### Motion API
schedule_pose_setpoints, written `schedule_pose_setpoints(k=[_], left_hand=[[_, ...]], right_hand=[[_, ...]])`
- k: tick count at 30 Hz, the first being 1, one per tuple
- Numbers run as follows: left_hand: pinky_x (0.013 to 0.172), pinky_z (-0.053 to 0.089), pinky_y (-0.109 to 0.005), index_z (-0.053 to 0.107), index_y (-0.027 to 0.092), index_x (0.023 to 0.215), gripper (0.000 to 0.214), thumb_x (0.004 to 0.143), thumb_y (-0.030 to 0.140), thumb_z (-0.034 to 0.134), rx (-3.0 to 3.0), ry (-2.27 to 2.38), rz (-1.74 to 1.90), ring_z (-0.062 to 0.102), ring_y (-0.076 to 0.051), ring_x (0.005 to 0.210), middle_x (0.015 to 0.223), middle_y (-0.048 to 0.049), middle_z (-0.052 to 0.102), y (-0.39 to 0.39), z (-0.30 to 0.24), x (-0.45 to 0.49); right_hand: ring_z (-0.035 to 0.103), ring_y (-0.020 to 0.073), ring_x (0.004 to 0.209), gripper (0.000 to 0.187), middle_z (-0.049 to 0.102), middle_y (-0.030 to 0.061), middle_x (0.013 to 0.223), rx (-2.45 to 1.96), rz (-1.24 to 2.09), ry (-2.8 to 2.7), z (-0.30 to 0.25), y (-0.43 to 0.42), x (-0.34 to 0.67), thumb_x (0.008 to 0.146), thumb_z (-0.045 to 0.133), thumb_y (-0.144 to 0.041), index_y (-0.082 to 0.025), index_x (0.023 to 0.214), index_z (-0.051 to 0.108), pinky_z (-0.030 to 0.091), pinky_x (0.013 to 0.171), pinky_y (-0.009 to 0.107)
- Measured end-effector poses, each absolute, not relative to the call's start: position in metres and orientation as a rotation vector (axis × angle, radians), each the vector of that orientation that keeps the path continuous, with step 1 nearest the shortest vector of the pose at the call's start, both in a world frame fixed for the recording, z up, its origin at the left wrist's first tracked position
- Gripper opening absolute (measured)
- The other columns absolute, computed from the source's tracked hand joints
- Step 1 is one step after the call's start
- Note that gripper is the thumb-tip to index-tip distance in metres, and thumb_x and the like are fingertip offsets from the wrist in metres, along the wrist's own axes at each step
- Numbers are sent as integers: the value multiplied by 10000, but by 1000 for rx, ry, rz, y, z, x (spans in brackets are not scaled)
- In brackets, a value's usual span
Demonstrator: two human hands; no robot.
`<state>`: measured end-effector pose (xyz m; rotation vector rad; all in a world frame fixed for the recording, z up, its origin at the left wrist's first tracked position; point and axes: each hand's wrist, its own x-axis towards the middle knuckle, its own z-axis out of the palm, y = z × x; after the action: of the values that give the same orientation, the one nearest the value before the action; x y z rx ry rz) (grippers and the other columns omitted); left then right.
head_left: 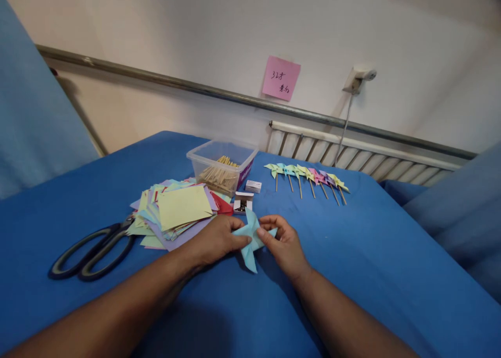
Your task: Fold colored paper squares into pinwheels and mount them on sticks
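Note:
A light blue paper pinwheel [249, 253] is held up between both hands, above the blue cloth. My left hand [222, 235] grips it from the left, its thumb near the pinwheel's centre. On the other side my right hand [285, 246] pinches it, thumb in front and fingers behind. No stick shows on this pinwheel. Just beyond it stands an opened small box [243, 197] with dark pins inside. A pile of coloured paper [183, 206] lies to the left of my left hand.
Large scissors [94, 248] lie left of the paper. Behind are a clear plastic box [191, 162] of wooden sticks and a closed small box [253, 186]. A row of finished pinwheels on sticks [307, 176] lies at back right. A radiator [332, 149] borders the blue-covered table [352, 274].

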<state>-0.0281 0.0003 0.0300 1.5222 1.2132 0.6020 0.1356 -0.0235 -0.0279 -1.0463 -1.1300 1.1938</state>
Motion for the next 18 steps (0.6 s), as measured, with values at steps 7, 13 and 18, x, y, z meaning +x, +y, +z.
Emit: schedule_pose_setpoints(k=[7,13,18], left_hand=[[488,453,-242,644,134,690,186,610,259,757,973,1138,1104,571,-138,490,577,-24,649,21,36,-41],[555,529,-248,625,140,760,217,614,199,774,834,1084,1272,621,-134,541,618,-16,668,25,37,-45],[495,487,-202,613,145,732,199,605,175,763,830,1087,1305,577,-101,489,578,18,636,23,40,-45]], right_hand=[[566,153,708,165,644,32,812,-1173,768,-1293,-41,2,134,792,630,-318,-190,864,707,462,667,288],[588,171,856,217,632,38,899,-1314,473,-1738,-34,34,116,846,544,-201,-255,951,726,464,792,297],[608,186,838,219,684,69,926,-1528,425,-1997,-18,57,112,836,560,-207,-235,938,752,428,751,276]])
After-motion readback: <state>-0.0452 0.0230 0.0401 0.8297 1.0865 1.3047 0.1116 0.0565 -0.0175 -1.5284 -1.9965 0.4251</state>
